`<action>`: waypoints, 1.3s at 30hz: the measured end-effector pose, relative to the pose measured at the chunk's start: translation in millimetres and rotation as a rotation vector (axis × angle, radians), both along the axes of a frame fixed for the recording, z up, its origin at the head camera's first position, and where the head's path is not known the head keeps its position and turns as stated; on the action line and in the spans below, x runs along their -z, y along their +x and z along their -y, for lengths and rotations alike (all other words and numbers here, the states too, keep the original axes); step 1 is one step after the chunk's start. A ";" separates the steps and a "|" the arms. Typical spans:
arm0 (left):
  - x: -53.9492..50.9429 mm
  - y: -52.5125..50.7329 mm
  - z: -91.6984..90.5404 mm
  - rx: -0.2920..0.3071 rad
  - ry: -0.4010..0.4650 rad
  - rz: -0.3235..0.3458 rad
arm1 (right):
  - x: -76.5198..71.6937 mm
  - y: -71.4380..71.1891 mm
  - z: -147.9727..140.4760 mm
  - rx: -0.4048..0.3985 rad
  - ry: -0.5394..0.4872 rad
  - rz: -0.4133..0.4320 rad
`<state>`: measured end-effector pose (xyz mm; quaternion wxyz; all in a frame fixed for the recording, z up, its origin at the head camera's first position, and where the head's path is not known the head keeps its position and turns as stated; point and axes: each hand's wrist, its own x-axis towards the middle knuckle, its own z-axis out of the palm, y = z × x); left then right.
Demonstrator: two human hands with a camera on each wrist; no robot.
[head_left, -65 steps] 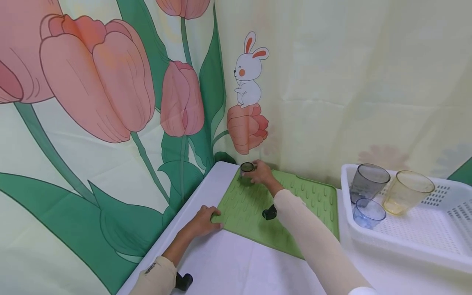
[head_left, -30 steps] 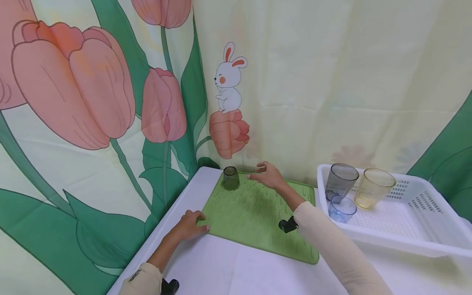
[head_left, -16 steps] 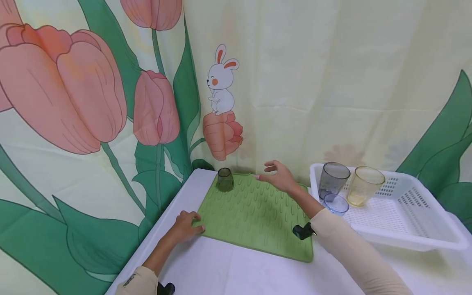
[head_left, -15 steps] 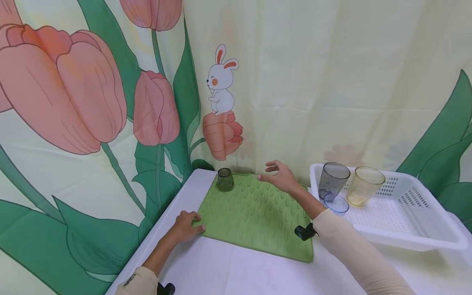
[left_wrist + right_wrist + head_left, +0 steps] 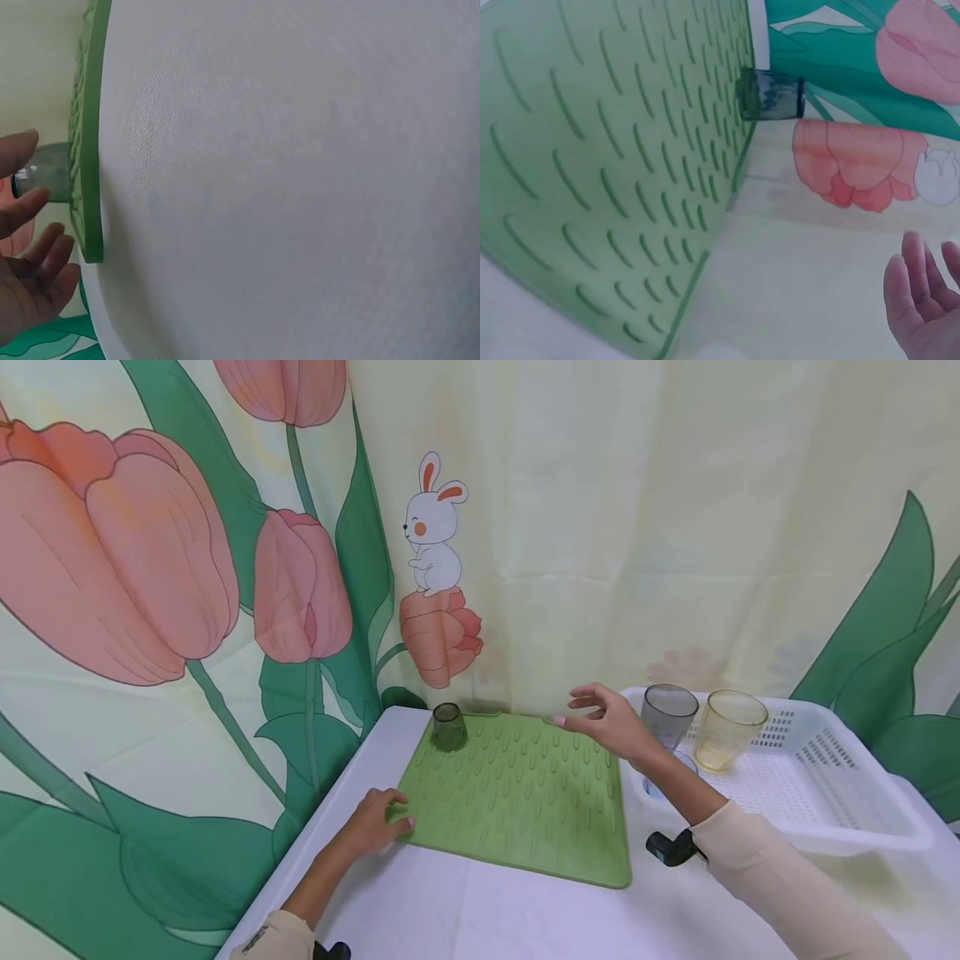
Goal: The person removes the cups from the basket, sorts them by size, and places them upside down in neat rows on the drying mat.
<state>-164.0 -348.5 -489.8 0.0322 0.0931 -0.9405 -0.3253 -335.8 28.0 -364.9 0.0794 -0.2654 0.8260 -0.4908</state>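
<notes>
A small dark glass [image 5: 450, 727] stands at the far left corner of the green ridged mat [image 5: 517, 810]. My left hand [image 5: 372, 821] is at the mat's near left corner, fingers loosely bent and holding nothing; in the left wrist view this hand [image 5: 34, 289] shows spread fingers in front of the glass. Over the mat's far right edge hovers my right hand [image 5: 613, 727], thumb and fingers apart with nothing between them. The right wrist view shows the same hand [image 5: 926, 307] relaxed, well away from the dark glass [image 5: 771, 95].
On the right sits a white perforated basket [image 5: 847, 839]. Inside its left end are a tall grey glass [image 5: 669, 714], a yellow glass [image 5: 729, 731] and a small blue glass [image 5: 651, 788], partly behind my right forearm. A printed curtain [image 5: 570, 527] hangs behind the white table [image 5: 495, 914].
My right hand has let go of the small dark glass on the mat and moved right, towards the basket. The left hand stays at the mat's corner. The head view has turned right.
</notes>
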 end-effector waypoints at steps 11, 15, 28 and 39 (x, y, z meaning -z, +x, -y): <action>2.8 -5.4 -5.2 0.060 0.056 -0.078 | -4.5 17.4 -29.2 0.003 -0.014 -0.044; 0.3 -8.6 -8.9 0.085 0.068 -0.103 | -3.9 23.7 -39.6 0.015 0.001 -0.051; -16.3 -15.6 -29.2 0.159 0.099 -0.140 | 5.0 36.6 -72.1 0.027 0.035 -0.098; -24.3 -31.7 -47.5 0.229 0.175 -0.166 | 9.6 43.4 -97.4 0.042 0.037 -0.100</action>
